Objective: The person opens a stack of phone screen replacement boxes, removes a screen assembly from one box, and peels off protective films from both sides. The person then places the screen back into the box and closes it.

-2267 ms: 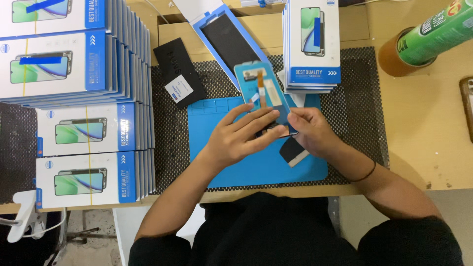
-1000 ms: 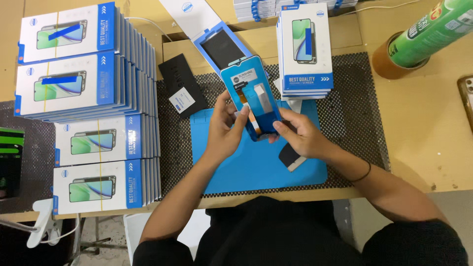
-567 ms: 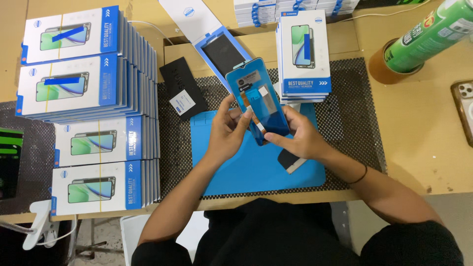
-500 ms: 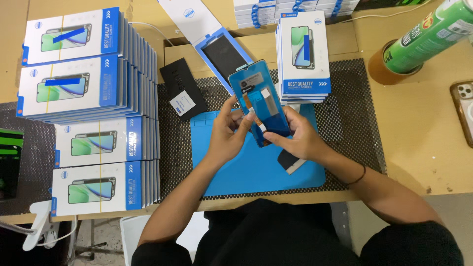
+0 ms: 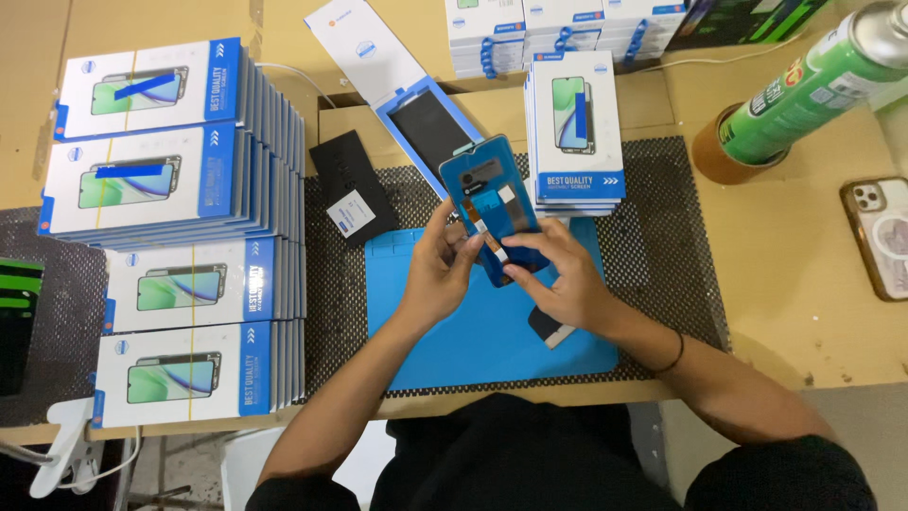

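Note:
A blue phone screen panel with stickers and a flex cable on its back is held tilted above the blue work mat. My left hand grips its left edge and lower part. My right hand holds its lower right edge, fingers on the cable area. A small dark and white piece lies on the mat just under my right hand. Behind the panel, an open blue and white box shows a dark insert.
Stacks of white and blue screen boxes fill the left side; another stack stands right of the panel. A black sleeve lies on the mesh mat. A green spray can and a phone lie at the right.
The panel was lifted off the mat and tilted up toward the far side between both hands. The view shifted slightly.

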